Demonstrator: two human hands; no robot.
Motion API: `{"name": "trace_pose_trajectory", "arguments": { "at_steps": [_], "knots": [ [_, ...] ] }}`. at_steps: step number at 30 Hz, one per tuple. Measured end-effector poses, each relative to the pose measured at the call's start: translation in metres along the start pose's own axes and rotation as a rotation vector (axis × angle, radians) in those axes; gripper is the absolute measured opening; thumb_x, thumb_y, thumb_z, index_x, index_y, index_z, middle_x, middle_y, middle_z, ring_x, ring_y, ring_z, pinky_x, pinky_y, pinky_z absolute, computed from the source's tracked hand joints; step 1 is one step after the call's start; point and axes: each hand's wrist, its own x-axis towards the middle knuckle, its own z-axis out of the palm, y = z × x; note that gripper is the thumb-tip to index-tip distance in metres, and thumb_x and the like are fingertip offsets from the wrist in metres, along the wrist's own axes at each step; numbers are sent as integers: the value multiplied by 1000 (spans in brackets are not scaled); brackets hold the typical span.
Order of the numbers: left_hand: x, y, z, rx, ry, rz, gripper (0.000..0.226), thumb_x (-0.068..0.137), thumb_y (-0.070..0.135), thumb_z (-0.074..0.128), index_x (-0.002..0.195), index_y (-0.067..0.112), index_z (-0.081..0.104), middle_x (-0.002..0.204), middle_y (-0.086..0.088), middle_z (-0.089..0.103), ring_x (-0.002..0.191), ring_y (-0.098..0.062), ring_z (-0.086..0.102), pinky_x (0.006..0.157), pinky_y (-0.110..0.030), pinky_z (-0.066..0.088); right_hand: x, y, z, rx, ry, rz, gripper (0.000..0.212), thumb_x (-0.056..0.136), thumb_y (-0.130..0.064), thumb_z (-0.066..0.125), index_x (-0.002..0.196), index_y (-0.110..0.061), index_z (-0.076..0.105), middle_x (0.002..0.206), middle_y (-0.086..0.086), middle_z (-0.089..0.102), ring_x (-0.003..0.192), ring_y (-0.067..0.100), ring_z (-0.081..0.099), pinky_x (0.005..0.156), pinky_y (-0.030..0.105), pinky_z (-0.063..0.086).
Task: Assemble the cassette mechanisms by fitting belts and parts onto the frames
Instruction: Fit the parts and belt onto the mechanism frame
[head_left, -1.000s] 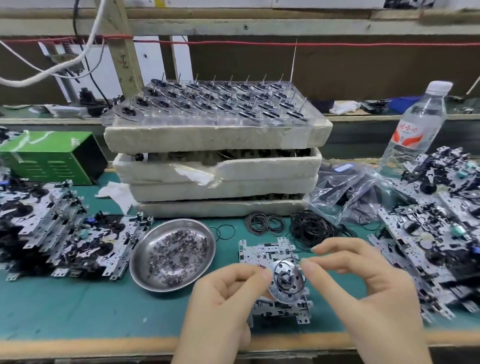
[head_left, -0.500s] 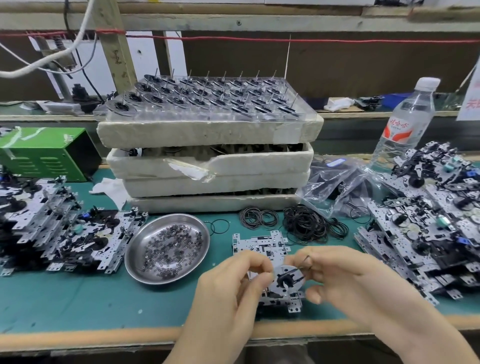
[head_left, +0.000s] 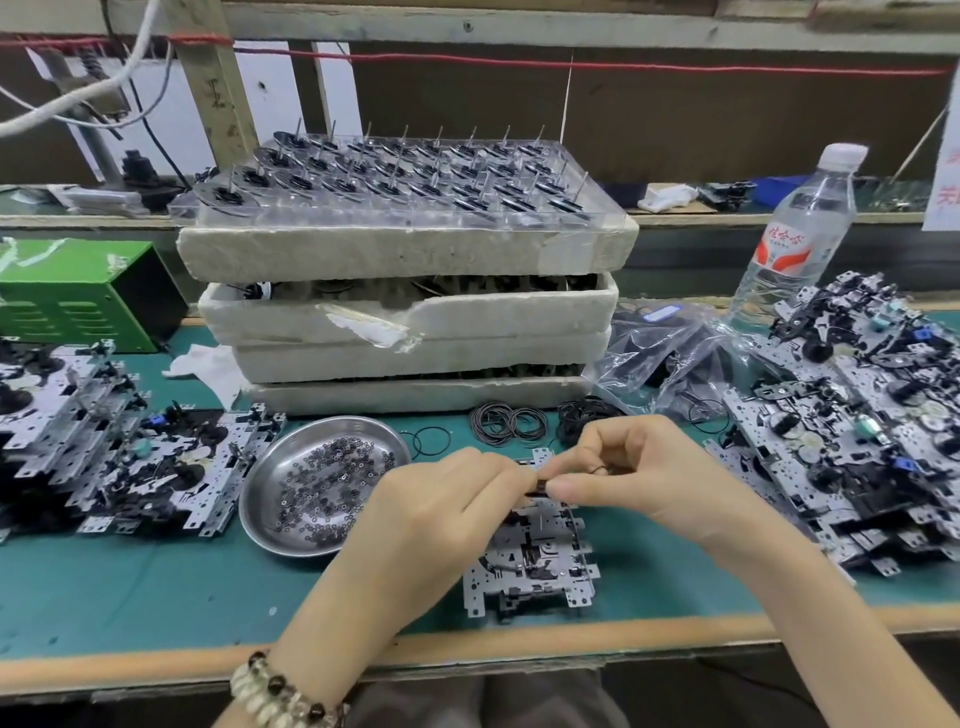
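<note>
A metal cassette frame (head_left: 535, 564) lies flat on the green mat near the front edge. My left hand (head_left: 441, 514) and my right hand (head_left: 639, 478) meet over its far edge, fingertips almost touching. Between them they pinch a small black piece (head_left: 541, 486) just above the frame. A thin black belt (head_left: 598, 470) loops out between the curled fingers of my right hand. A curved disc rim (head_left: 485, 564) shows under the frame's left side. What the piece connects to is hidden by my fingers.
A steel dish of small washers (head_left: 322, 483) sits left of the frame. Loose belts (head_left: 509, 423) lie behind my hands, before stacked foam trays (head_left: 405, 312) topped by flywheels (head_left: 395, 176). Frame piles (head_left: 104, 441) (head_left: 857, 441) flank me. Water bottle (head_left: 795, 234) at back right.
The shiny flywheel disc I held up between both hands has gone down to the frame and out of my fingers. Both hands have dropped onto the frame's far edge.
</note>
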Motion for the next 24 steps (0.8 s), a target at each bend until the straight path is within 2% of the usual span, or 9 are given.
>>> {"name": "trace_pose_trajectory", "arguments": {
  "at_steps": [5,7,9,12,15,19,21,24],
  "knots": [
    [-7,5,6,-14,1,11,16,97,6,61,93,8,77,84,0,71,66,-16,61,47,-25,45,-4,5,-2,-39,17,3,36,59,-23,82,58,-14,47,88,8,77,78,11,69,70,14,50],
    [-9,5,8,-6,-3,19,11,94,6,66,92,9,77,85,0,71,66,-15,61,48,-25,45,-5,7,-1,-51,33,0,36,58,-25,82,58,-14,47,88,7,77,80,11,70,71,14,50],
    [-10,5,8,2,-6,25,9,92,6,68,92,9,77,85,1,71,67,-15,61,49,-24,44,-5,9,1,-44,43,3,36,58,-25,81,58,-13,47,87,7,77,82,11,71,71,14,50],
    [-9,5,10,5,21,17,23,100,4,55,91,9,76,84,0,70,63,-17,57,47,-26,44,-5,11,2,-22,54,3,36,59,-23,81,59,-11,47,87,8,77,82,15,71,72,17,52],
    [-9,4,12,-13,48,39,14,99,1,56,99,10,65,84,-2,69,61,-21,55,47,-30,45,-6,12,2,-50,50,-2,37,68,-15,83,60,-11,47,88,6,77,81,15,69,75,19,54],
    [-11,2,14,-37,66,60,13,96,0,61,101,12,58,85,-2,69,65,-22,54,51,-31,47,-7,15,2,-115,63,-16,37,72,-12,83,62,-11,48,89,5,77,86,26,70,84,36,54],
    [-11,3,15,-45,81,58,12,96,2,64,101,11,59,86,-2,69,67,-21,56,53,-32,48,-8,16,1,-91,70,-38,37,73,-13,83,60,-14,49,90,5,77,82,27,69,80,35,56],
    [-11,3,16,-39,99,51,5,100,7,61,100,11,60,85,-2,69,68,-21,57,51,-32,49,-9,19,1,-25,68,-63,38,72,-12,83,55,-22,51,91,8,77,80,22,69,74,27,58]
  ]
}}
